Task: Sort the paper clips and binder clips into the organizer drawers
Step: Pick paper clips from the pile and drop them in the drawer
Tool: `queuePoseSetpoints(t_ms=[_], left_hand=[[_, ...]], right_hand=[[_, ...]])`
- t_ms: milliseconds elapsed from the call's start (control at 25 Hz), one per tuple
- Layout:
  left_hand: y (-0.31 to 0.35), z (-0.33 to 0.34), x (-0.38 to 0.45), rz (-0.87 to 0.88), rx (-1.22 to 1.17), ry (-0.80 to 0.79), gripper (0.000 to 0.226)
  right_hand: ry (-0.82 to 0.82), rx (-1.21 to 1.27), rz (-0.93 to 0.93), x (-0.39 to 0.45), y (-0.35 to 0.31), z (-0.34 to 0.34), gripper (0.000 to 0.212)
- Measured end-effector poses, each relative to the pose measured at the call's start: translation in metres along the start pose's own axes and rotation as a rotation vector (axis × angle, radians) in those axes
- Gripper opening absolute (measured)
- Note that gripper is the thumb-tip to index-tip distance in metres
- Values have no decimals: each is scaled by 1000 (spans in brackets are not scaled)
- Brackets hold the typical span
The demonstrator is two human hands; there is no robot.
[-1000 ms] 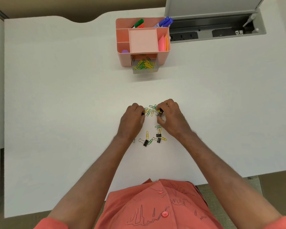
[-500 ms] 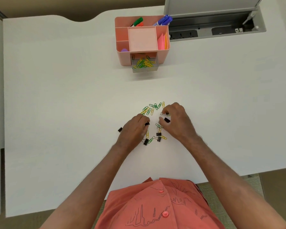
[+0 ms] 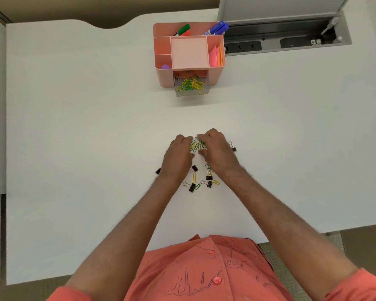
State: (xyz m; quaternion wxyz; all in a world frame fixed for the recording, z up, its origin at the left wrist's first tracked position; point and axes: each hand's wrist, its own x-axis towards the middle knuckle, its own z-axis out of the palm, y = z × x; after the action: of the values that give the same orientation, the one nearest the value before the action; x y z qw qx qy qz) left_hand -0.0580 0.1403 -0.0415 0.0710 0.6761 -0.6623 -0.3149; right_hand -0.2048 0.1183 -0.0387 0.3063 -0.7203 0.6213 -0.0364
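A small heap of green and yellow paper clips [image 3: 195,146] lies on the white desk between my two hands. My left hand [image 3: 178,158] curls at the heap's left edge. My right hand [image 3: 218,153] brackets the heap with fingertips and thumb, touching the green clips. Black binder clips lie around them: one left of my left wrist [image 3: 158,171], one right of my right hand [image 3: 232,147], several nearer me [image 3: 192,187] mixed with stray paper clips [image 3: 215,182]. At the back stands the pink organizer [image 3: 162,80]. Its clear drawer [image 3: 192,93] is pulled out and holds paper clips.
The organizer's top compartments hold markers [image 3: 217,28], coloured paper [image 3: 215,55] and a purple object [image 3: 165,66]. A grey cable tray with sockets [image 3: 287,42] is set into the desk at the back right. The desk's near edge runs just in front of my chest.
Both hands moved forward from the binder clips to the paper clip heap. A binder clip now lies right of my right hand, and another lies left of my left wrist.
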Motion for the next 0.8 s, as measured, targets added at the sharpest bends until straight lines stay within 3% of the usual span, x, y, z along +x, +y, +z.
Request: queuePoseSetpoints(t_ms=[160, 600, 800], left_hand=[[5, -2, 9, -30, 28, 22, 25], [13, -5, 11, -77, 22, 25, 8], [7, -6, 11, -66, -109, 15, 7]], right_hand=[[12, 34, 18, 2, -9, 1, 27], [-3, -32, 60, 9, -22, 0, 20], [-4, 162, 168, 15, -10, -10, 13]])
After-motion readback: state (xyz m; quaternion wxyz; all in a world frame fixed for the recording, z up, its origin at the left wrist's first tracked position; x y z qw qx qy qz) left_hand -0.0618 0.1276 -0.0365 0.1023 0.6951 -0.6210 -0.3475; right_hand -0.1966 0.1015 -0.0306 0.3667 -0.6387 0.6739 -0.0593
